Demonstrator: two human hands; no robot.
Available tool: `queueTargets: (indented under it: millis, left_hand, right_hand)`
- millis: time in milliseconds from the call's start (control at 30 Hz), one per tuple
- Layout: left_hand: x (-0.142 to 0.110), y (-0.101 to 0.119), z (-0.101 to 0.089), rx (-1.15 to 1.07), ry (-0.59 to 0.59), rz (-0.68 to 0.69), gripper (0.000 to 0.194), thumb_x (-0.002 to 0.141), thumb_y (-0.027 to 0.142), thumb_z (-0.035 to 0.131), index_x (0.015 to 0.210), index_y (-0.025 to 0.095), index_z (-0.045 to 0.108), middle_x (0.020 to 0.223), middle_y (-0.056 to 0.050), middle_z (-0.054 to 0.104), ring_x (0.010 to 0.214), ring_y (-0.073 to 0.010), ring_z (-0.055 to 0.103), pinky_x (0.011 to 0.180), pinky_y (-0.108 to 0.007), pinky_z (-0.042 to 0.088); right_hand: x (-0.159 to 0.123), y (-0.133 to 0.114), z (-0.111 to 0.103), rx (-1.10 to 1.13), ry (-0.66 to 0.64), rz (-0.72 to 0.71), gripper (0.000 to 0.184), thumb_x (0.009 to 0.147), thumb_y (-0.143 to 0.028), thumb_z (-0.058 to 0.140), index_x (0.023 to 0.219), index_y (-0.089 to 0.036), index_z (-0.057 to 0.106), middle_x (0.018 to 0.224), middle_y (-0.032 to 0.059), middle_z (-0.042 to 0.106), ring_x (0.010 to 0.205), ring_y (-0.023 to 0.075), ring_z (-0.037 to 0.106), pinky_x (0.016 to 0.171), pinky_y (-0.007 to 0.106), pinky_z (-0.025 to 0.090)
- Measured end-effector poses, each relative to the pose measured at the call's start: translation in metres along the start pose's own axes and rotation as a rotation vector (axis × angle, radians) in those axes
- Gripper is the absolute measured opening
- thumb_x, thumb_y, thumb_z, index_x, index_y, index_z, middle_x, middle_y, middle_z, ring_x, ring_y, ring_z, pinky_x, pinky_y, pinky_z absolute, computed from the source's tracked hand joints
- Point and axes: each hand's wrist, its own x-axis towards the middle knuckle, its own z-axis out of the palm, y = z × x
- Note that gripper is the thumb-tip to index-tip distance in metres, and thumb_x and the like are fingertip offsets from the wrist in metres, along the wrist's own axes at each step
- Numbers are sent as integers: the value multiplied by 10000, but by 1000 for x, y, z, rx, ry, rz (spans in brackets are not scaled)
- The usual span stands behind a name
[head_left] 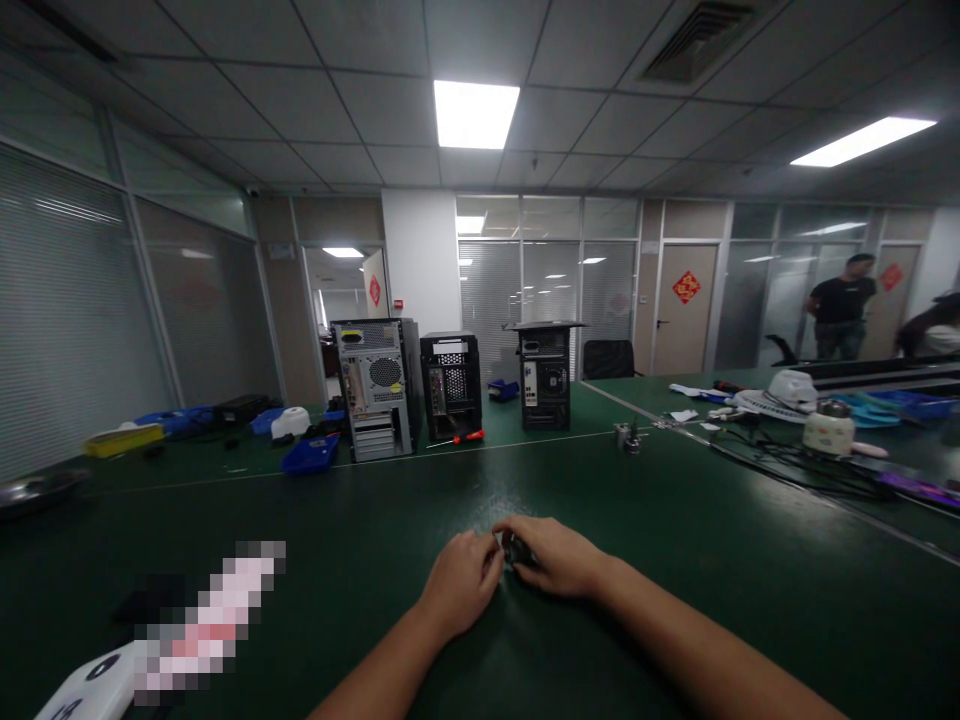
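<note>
Both hands meet over the green tabletop [360, 580], low in the middle of the head view. My right hand [559, 555] curls its thumb and fingers around a small dark object [517, 550], whose kind I cannot make out. Against its left side, my left hand [463, 575] is closed, fingertips together and touching or nearly touching the right fingertips. Whatever the left fingers pinch is hidden. Beyond the hands stand three computer cases: a large one [375, 390], a middle one [451, 385] and one with a raised top panel [546, 375]. A red-handled screwdriver [469, 437] lies before the middle case.
Small metal parts [628, 438] stand right of the cases. Blue trays [310, 455] and a yellow box [124, 440] sit at left. Cables [772, 460] and a cream pot [829, 430] lie at right. A white object [94, 685] is near left. A person [844, 305] stands far right.
</note>
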Motion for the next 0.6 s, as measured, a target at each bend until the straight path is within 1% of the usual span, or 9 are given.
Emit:
queueTargets:
  millis: [67, 167, 233, 300, 367, 433, 500, 600]
  left_hand:
    - [0, -2, 1, -1, 19, -30, 224, 971, 315, 434, 937, 215, 632, 897, -59, 632, 868, -209, 567, 748, -293, 370]
    - [1, -4, 2, -21, 29, -66, 154, 920, 266, 496, 952, 224, 641, 856, -42, 625, 854, -203, 567, 742, -284, 365]
    - [1, -5, 3, -47, 32, -72, 156, 888, 229, 523, 974, 232, 653, 829, -29, 628, 857, -201, 568, 752, -282, 366]
    - [1, -5, 2, -72, 26, -62, 163, 877, 222, 538, 977, 238, 666, 804, -21, 636, 860, -201, 569, 767, -284, 367]
    - [0, -4, 1, -88, 14, -47, 150, 893, 259, 544, 955, 238, 679, 786, -20, 643, 859, -204, 569, 775, -290, 368]
    - [1, -4, -1, -95, 0, -34, 170, 916, 316, 542, 923, 232, 689, 791, -26, 651, 860, -206, 569, 772, -292, 370]
    - [1, -4, -1, -94, -12, -7, 225, 939, 351, 522, 870, 221, 692, 804, -33, 659, 861, -203, 569, 777, -293, 374]
    - [2, -5, 0, -82, -17, 42, 331, 976, 358, 468, 766, 206, 673, 804, -39, 663, 851, -192, 568, 817, -299, 375]
  right_hand:
    - [-2, 8, -3, -20, 8, 38, 556, 835, -229, 598, 1370, -212, 452, 1297, 109, 603, 1142, 244, 595, 988, 358, 449]
    - [-8, 23, -8, -5, 85, 127, 553, 833, -163, 551, 1371, -184, 425, 1274, 120, 591, 1130, 221, 583, 1001, 348, 438]
    - [-11, 30, -10, 6, 143, 198, 537, 816, -111, 520, 1343, -165, 431, 1231, 123, 593, 1115, 210, 572, 1007, 343, 428]
    - [-12, 30, -10, 11, 155, 243, 488, 804, -101, 517, 1285, -165, 465, 1165, 113, 606, 1057, 205, 576, 967, 335, 438]
    - [-11, 24, -7, 9, 118, 235, 416, 803, -149, 560, 1214, -186, 504, 1094, 89, 620, 978, 204, 582, 884, 323, 455]
    - [-6, 12, -2, -13, 63, 178, 360, 802, -224, 617, 1152, -211, 533, 1041, 63, 631, 919, 205, 580, 821, 316, 452]
    - [0, -2, 6, -44, 30, 111, 295, 815, -266, 634, 1095, -222, 553, 1011, 50, 637, 899, 206, 580, 807, 316, 443]
    - [7, -15, 15, -72, 21, 54, 175, 867, -245, 580, 1039, -217, 567, 1014, 56, 645, 924, 209, 585, 830, 320, 436]
